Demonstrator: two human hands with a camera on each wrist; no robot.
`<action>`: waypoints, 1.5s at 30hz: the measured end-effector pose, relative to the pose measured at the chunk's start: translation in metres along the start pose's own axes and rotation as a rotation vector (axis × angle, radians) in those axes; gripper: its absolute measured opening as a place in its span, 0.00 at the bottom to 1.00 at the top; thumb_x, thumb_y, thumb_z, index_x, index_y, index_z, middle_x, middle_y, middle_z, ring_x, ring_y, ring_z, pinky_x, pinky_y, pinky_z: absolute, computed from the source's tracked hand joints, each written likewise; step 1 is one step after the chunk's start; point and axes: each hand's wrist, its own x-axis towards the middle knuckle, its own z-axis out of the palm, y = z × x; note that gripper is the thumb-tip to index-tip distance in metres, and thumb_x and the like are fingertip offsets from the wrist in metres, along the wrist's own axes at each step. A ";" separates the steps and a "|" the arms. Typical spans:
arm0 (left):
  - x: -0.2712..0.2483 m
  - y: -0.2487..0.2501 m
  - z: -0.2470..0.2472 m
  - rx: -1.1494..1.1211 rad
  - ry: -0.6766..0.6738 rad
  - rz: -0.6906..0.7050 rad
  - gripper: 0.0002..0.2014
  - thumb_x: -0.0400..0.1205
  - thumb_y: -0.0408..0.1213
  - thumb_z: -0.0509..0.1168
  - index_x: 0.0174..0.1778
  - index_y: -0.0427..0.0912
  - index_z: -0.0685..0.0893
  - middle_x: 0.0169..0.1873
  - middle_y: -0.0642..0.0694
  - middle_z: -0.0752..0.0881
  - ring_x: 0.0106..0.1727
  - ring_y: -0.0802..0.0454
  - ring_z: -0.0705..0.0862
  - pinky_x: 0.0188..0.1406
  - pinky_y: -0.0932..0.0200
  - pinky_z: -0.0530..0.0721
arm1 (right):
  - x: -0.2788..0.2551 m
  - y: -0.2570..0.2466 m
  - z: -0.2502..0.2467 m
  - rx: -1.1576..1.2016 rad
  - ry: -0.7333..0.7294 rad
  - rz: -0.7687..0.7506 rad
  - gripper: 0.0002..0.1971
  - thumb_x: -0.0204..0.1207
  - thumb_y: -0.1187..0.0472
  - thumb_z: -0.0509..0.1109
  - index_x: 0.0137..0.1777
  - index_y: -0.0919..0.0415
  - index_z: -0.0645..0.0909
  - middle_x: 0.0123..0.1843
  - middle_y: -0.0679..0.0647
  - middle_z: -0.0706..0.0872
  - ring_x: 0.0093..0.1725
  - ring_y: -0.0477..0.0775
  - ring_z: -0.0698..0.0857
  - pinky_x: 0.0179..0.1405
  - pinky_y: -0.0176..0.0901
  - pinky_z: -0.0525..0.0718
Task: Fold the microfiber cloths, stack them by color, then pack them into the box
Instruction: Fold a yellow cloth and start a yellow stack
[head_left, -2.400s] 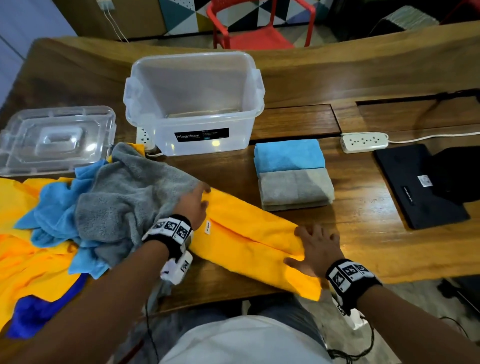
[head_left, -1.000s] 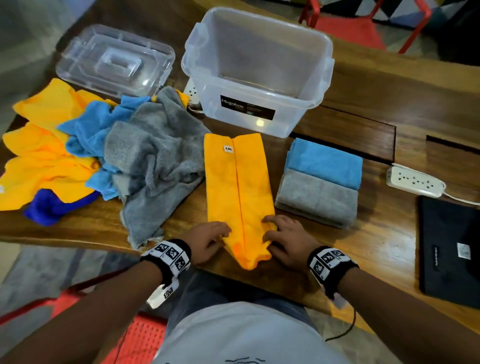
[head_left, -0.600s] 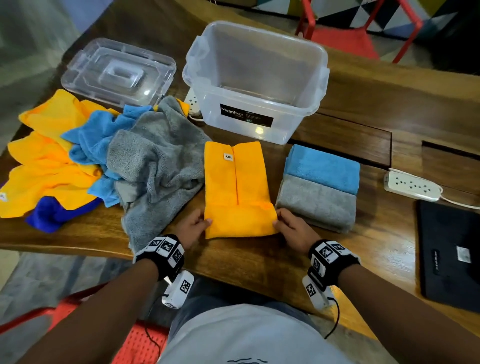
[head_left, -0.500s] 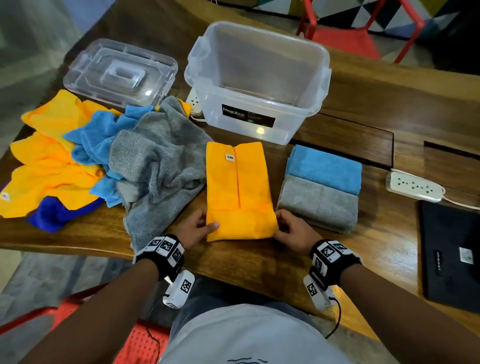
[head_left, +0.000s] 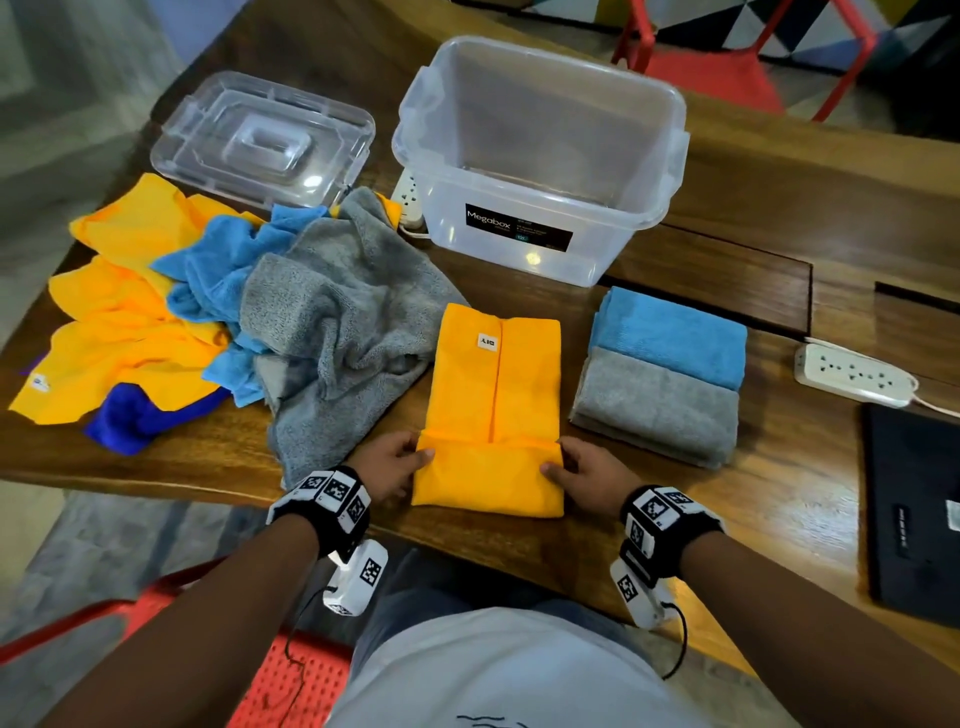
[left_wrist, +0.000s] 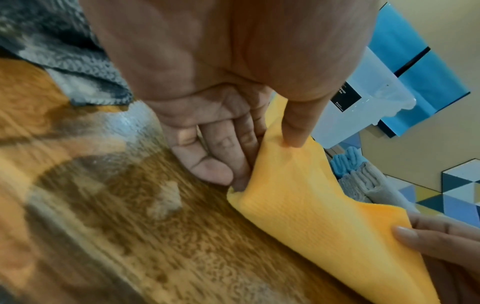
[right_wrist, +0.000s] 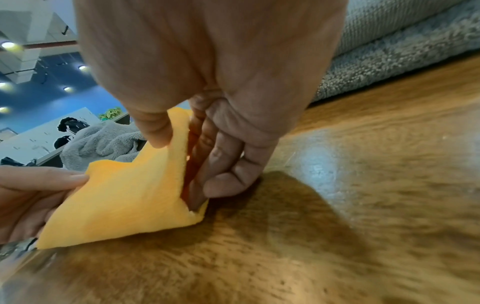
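At table edge, both hands (head_left: 395, 465) (head_left: 587, 473) pinch yellow cloth's (head_left: 496, 395) folded-up near end

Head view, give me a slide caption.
Both hands pinch the yellow cloth's near end, folding it.

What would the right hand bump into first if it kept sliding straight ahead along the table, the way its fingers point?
Probably the folded grey cloth: the right hand, pinching the yellow cloth, points up the table, and grey lies just ahead, slightly right. Depth is unclear.
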 end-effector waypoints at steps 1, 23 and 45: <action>0.001 0.001 -0.001 0.031 0.011 -0.003 0.07 0.87 0.44 0.62 0.42 0.52 0.79 0.31 0.51 0.85 0.34 0.47 0.84 0.38 0.51 0.84 | 0.002 0.000 0.000 -0.056 0.013 0.020 0.18 0.85 0.50 0.66 0.71 0.56 0.77 0.67 0.52 0.83 0.64 0.53 0.82 0.63 0.47 0.80; 0.005 0.007 -0.023 0.501 -0.211 0.062 0.37 0.73 0.41 0.78 0.74 0.48 0.64 0.41 0.48 0.87 0.42 0.54 0.86 0.36 0.63 0.78 | -0.020 -0.004 0.024 0.080 0.211 0.179 0.34 0.74 0.62 0.79 0.74 0.47 0.66 0.54 0.50 0.84 0.47 0.47 0.86 0.35 0.37 0.87; 0.012 0.004 0.025 1.309 -0.168 0.609 0.37 0.83 0.62 0.36 0.83 0.47 0.31 0.80 0.50 0.26 0.82 0.48 0.27 0.83 0.45 0.41 | 0.001 -0.011 0.059 -0.871 0.023 -0.277 0.39 0.87 0.38 0.48 0.88 0.56 0.34 0.86 0.52 0.28 0.86 0.57 0.30 0.86 0.57 0.35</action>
